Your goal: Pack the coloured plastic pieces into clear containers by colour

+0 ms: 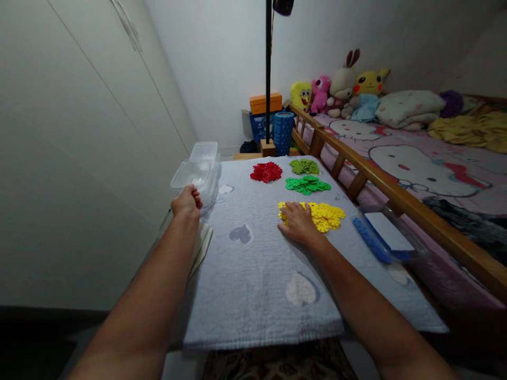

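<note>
My left hand [187,202] is at the table's left edge, fingers curled round the near rim of a clear plastic container [192,173]. That container is tilted among other clear plastic boxes [204,151], and the exact grip is partly hidden by the fingers. My right hand [298,222] lies palm down with its fingers spread over the left side of a pile of yellow snowflake-shaped plastic pieces [327,216]. Beyond it are piles of bright green pieces [308,184], olive green pieces [304,167] and red pieces [266,172].
A quilted cloth with hearts [253,279] covers the table. On its right edge sits a clear box with blue contents [382,235], beside the wooden bed rail [376,179]. A black lamp pole [268,79] rises behind the table. White cabinet doors [87,158] are close on the left.
</note>
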### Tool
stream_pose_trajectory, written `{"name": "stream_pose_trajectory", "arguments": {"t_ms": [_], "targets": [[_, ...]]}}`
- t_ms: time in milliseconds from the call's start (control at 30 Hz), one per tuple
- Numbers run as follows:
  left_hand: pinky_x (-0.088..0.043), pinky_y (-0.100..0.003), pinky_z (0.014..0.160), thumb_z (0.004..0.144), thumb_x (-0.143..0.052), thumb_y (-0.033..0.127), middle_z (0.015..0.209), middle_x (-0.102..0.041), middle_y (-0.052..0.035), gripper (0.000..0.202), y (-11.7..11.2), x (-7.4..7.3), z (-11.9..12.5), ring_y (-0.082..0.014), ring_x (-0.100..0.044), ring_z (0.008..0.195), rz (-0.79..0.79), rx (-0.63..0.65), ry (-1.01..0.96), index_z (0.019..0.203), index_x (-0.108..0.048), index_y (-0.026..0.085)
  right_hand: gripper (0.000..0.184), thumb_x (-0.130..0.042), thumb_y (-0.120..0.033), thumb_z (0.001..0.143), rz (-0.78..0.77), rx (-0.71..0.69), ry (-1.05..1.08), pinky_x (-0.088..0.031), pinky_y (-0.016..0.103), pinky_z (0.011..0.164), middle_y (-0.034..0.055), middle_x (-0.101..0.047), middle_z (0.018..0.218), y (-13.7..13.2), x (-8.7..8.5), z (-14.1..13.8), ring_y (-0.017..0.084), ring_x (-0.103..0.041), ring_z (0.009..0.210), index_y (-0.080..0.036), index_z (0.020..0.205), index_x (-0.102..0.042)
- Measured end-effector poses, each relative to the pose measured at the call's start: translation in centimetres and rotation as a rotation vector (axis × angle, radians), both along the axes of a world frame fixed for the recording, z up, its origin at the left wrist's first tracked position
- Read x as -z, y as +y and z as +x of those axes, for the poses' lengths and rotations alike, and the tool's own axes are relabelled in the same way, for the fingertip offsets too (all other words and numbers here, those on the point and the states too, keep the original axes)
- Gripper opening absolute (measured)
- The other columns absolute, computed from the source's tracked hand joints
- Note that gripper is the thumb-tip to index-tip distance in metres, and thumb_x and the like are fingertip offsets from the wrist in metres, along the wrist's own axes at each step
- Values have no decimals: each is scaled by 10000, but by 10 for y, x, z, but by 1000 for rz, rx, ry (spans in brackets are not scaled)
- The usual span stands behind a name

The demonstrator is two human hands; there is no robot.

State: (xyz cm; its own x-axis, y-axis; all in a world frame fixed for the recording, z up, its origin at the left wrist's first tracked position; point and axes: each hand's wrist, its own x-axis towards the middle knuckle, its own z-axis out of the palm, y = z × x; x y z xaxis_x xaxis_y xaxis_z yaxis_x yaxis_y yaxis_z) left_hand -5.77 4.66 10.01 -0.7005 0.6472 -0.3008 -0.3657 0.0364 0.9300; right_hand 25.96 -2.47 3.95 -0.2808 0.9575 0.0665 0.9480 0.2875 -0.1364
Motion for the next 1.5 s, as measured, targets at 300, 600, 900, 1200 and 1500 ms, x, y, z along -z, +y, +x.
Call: {"name": "stream_pose_trajectory", "arguments": {"t_ms": [300,600,900,1200,1500], "targets": [[-319,-157,448,669,-738,332,546,-485,97,252,-38,0,40,-37,-395,436,232,104,-18,697,-533,187,468,-549,-414,978,7,23,33,-174,656,1235,126,-517,1596,-2,3,-3,343,-377,1487,-226,1403,-609],[-365,-176,508,566,-895,460,610,-543,75,475,-101,36,115,-47,-485,521,212,411,-141,736,-544,189,304,-535,-384,989,52,35,51,-142,655,1242,121,-672,1404,-2,4,1,327,-490,1370,-232,1193,-702],[-445,-180,546,749,-838,473,696,-682,4,395,-124,54,141,-65,-576,535,16,494,-297,863,-626,160,437,-499,-374,1025,23,-11,10,-119,700,1225,133,-501,1610,9,9,-10,364,-334,1527,-216,1424,-584],[-528,-295,679,816,-706,360,782,-718,-66,200,-141,39,120,-170,-646,682,57,887,258,876,-664,175,265,-523,-254,999,179,43,111,-123,692,1205,144,-723,1296,6,9,-10,375,-490,1357,-185,1156,-726],[-394,-603,1182,696,-882,430,1535,-459,-201,734,-88,75,87,-415,-428,1455,164,620,1382,1334,-604,198,399,-528,-215,954,304,-143,456,-388,509,1115,172,-669,1357,2,21,-31,316,-552,1247,-155,1321,-672]]}}
